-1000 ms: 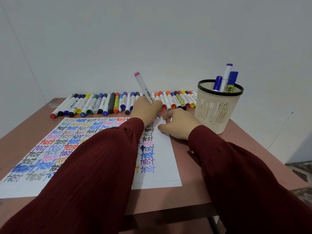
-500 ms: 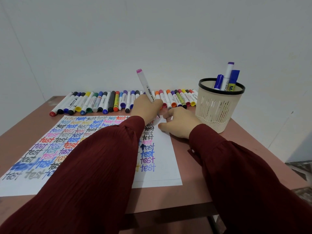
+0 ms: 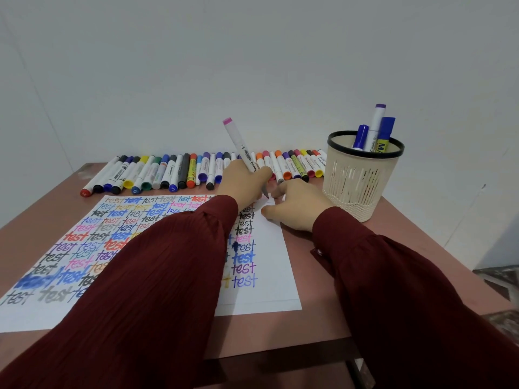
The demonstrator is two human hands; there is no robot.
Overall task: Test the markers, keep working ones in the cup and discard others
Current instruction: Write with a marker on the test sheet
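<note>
My left hand (image 3: 243, 182) grips a white marker (image 3: 240, 144) with a pink end, tip down on the top right corner of the test sheet (image 3: 269, 265). The sheet is covered with the word "test" in many colours. My right hand (image 3: 297, 206) rests on the sheet's right edge beside the tip, fingers loosely curled. It may hold a small cap; I cannot tell. A long row of markers (image 3: 174, 172) lies along the table's far edge. The cream mesh cup (image 3: 362, 178) stands at the right with three markers (image 3: 375, 130) in it.
The brown table (image 3: 323, 327) ends close to me at the front and drops off at the right behind the cup. A white wall (image 3: 252, 66) rises directly behind the marker row.
The marker in my left hand has tilted slightly and its tip has shifted a little over the paper's top right corner. My right hand has stayed in place.
</note>
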